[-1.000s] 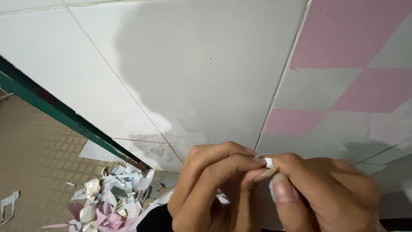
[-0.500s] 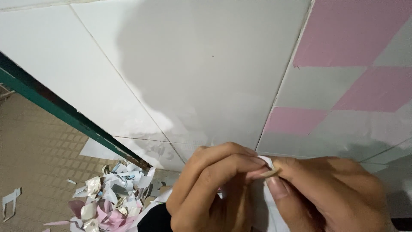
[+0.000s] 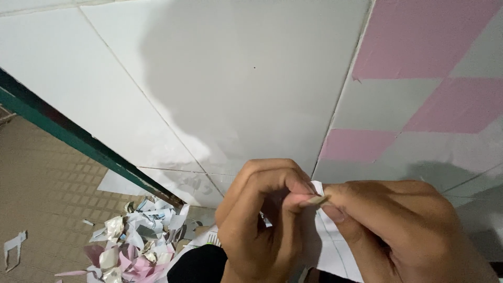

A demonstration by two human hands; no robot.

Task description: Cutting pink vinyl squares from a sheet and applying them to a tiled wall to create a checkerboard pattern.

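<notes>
Shifted a little to the left since the picture before, both hands, and pressed closer together. Same paper pinched as a moment ago.

Left hand point(image 3: 262, 220) at bottom middle of the frame, curled tight. Right hand point(image 3: 398, 225) at bottom right, thumb flat on top. Fingers point(image 3: 293, 183) of both hands shut on a small white paper piece point(image 3: 330, 241), right where the two hands meet. Only a tiny tan tip point(image 3: 318, 199) poking out between the fingertips. Rest of the paper hanging down below the hands, partly hidden.

Very light, by the look of it. Thin and soft, easy to bend, easy to rip. Not slippery. Best held at the edge with thumb and first finger, close to the fold, and not squeezed too hard.

Behind the hands, a white tiled wall point(image 3: 236, 78) with pink patches point(image 3: 419, 36) in the upper right. A green bar point(image 3: 78, 139) slanting down on the left. Lower left, a pile of paper scraps point(image 3: 131, 241) on the brown floor point(image 3: 42, 183).
</notes>
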